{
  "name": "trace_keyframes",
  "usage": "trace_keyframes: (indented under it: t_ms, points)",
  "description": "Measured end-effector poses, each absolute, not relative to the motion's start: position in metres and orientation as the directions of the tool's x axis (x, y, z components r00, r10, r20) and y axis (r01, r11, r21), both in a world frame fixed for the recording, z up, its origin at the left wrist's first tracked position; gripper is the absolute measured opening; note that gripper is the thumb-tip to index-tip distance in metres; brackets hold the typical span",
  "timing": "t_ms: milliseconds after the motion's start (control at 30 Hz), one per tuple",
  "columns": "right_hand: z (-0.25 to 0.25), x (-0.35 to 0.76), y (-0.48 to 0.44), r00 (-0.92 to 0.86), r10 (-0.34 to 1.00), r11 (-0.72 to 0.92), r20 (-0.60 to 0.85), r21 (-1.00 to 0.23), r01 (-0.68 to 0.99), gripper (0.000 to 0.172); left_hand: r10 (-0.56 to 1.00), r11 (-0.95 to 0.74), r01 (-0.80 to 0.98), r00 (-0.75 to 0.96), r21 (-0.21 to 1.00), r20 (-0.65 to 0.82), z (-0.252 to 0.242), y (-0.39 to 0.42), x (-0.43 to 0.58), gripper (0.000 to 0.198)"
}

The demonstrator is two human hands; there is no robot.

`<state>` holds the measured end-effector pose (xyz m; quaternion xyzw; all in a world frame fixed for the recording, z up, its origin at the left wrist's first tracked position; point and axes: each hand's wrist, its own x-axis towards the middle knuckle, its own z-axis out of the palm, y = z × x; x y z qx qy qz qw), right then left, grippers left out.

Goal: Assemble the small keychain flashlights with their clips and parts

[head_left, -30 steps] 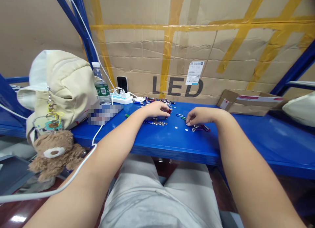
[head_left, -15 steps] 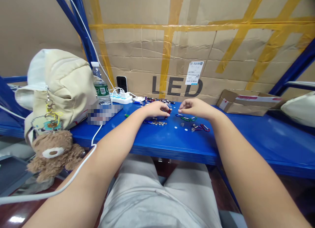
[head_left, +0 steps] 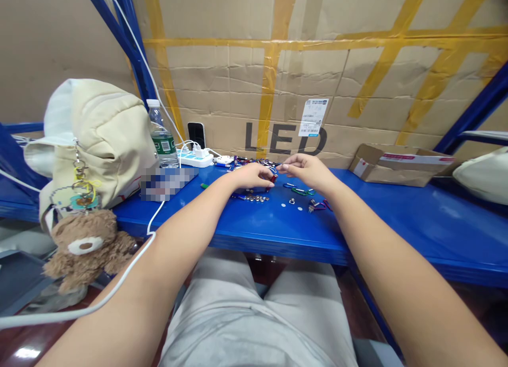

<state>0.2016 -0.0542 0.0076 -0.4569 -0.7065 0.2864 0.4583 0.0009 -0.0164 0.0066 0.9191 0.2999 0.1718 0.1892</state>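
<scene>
My left hand (head_left: 251,175) rests on the blue tabletop (head_left: 254,224), its fingers closed on a small red carabiner (head_left: 272,179). My right hand (head_left: 306,171) hovers just right of it, thumb and forefinger pinched on a tiny part that is too small to make out. The pinch nearly touches my left fingertips. Below my hands lie a row of small silver pieces (head_left: 254,198), a green carabiner (head_left: 302,191) and a red and purple clip cluster (head_left: 319,203).
A pile of coloured clips (head_left: 248,160), a power strip (head_left: 193,156) with chargers and a water bottle (head_left: 162,135) stand at the back. On the left are a cream bag (head_left: 99,139) and a teddy bear (head_left: 85,245). A flat cardboard box (head_left: 400,165) lies to the right.
My right hand lifted off the tabletop near the red and purple clips and moved left and back, pinched, until it met my left fingertips. My left hand stayed put.
</scene>
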Motion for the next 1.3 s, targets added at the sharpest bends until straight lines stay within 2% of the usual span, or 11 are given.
trace_keyframes:
  t_ms: [167, 333, 467, 667, 833, 967, 1100, 1200, 1300]
  points:
    - [-0.004, 0.197, -0.046, -0.236, 0.885, 0.466, 0.401, -0.764, 0.447, 0.023, 0.597, -0.763, 0.469, 0.774, 0.445, 0.208, 0.006, -0.017, 0.001, 0.023]
    - [-0.007, 0.196, -0.041, -0.155, 0.892, 0.45, 0.425, -0.798, 0.401, 0.025, 0.575, -0.778, 0.411, 0.77, 0.475, 0.275, 0.008, -0.019, 0.003, 0.021]
    - [-0.005, 0.196, -0.042, -0.137, 0.898, 0.439, 0.418, -0.833, 0.336, 0.025, 0.594, -0.731, 0.374, 0.76, 0.571, 0.262, 0.008, -0.022, 0.006, 0.025]
    - [-0.008, 0.195, -0.04, -0.168, 0.91, 0.413, 0.38, -0.868, 0.275, 0.025, 0.648, -0.573, 0.3, 0.735, 0.762, 0.199, 0.005, -0.026, 0.012, 0.027]
    - [-0.008, 0.197, -0.04, -0.204, 0.906, 0.422, 0.37, -0.82, 0.387, 0.021, 0.663, -0.558, 0.298, 0.722, 0.774, 0.2, 0.005, -0.029, 0.016, 0.023]
    - [-0.003, 0.196, -0.047, -0.217, 0.903, 0.429, 0.371, -0.74, 0.518, 0.022, 0.678, -0.639, 0.357, 0.679, 0.681, 0.281, 0.006, -0.029, 0.017, 0.027]
    - [0.002, 0.194, -0.056, -0.279, 0.893, 0.449, 0.352, -0.702, 0.552, 0.027, 0.582, -0.811, 0.432, 0.66, 0.394, 0.475, 0.007, -0.024, 0.015, 0.021]
    - [0.001, 0.194, -0.056, -0.301, 0.894, 0.446, 0.332, -0.736, 0.509, 0.029, 0.43, -0.896, 0.403, 0.685, 0.186, 0.588, 0.005, -0.02, 0.014, 0.016]
    - [-0.002, 0.192, -0.052, -0.305, 0.898, 0.416, 0.318, -0.841, 0.347, 0.026, 0.323, -0.913, 0.408, 0.688, 0.022, 0.649, 0.005, -0.02, 0.014, 0.022]
